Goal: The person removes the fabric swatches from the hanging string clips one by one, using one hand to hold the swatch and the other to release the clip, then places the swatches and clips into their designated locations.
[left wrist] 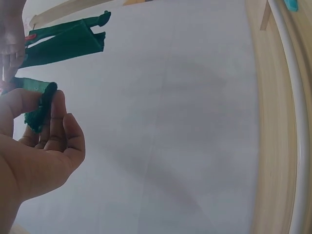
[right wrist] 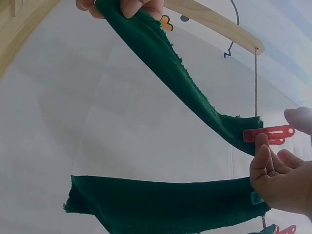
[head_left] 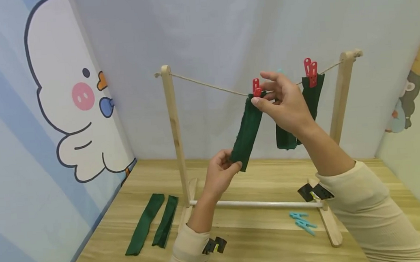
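A dark green cloth strip [head_left: 248, 132] hangs from a rope, slanting toward my left. At its top, a red clothespin [head_left: 256, 88] grips it on the rope. My left hand [head_left: 220, 171] pinches the strip's lower end between thumb and fingers, which the left wrist view also shows. Beside the clothespin, my right hand [head_left: 285, 103] has its index finger raised and apart, with the thumb tip over the strip's top edge. Close by, the right wrist view shows another green strip [right wrist: 165, 200] with a teal clothespin [right wrist: 256, 198], partly covered by my right hand.
The rope [head_left: 207, 86] spans two wooden posts [head_left: 173, 125] joined below by a white rod [head_left: 259, 204]. Red clothespins [head_left: 312, 73] hold a green strip [head_left: 311, 93] at right. Two green strips [head_left: 147, 222] lie at left on the table; light blue clothespins [head_left: 304, 224] lie at right.
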{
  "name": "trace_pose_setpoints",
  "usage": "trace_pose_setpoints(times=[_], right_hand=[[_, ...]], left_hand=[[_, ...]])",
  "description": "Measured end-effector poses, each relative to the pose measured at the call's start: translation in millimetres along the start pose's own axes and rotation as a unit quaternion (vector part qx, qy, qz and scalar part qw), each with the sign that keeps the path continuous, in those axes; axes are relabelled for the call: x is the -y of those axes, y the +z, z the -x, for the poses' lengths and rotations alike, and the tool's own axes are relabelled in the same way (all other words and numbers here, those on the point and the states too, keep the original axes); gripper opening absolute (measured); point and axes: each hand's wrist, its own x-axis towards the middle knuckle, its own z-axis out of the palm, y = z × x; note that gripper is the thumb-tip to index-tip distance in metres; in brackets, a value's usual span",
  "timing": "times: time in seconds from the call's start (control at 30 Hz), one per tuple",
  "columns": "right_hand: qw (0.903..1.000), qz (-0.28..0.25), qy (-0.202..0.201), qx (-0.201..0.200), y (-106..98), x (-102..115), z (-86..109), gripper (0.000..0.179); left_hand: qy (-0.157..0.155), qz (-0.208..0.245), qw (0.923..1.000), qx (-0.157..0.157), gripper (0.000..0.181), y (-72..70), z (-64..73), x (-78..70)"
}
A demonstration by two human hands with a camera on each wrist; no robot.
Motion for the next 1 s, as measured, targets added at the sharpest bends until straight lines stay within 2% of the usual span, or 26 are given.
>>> trace_pose_setpoints(times=[0.23,0.43,0.77,1.0], right_hand=[[0.9960,0.074,-0.032,-0.038,2.6,0.4,5.7,0.035],[0.9907,0.099,-0.059,-0.072,3.4,3.0,13.0,0.030],[0.9856,0.104,-0.088,-0.101,-2.9,-4.4,16.6,0.029],[0.9844,0.074,-0.116,-0.109,-5.0,-9.8,16.2,0.021]], left_hand=[[0.002,0.010,0.9999,-0.006,0.017,-1.4,0.0,-1.2],[0.008,-0.004,0.9999,-0.007,0.017,-0.8,-0.7,-2.2],[-0.011,-0.022,0.9996,-0.011,0.020,0.0,-1.0,-7.2],[-0.026,-0.027,0.9990,0.025,0.026,4.2,-0.6,-8.3]])
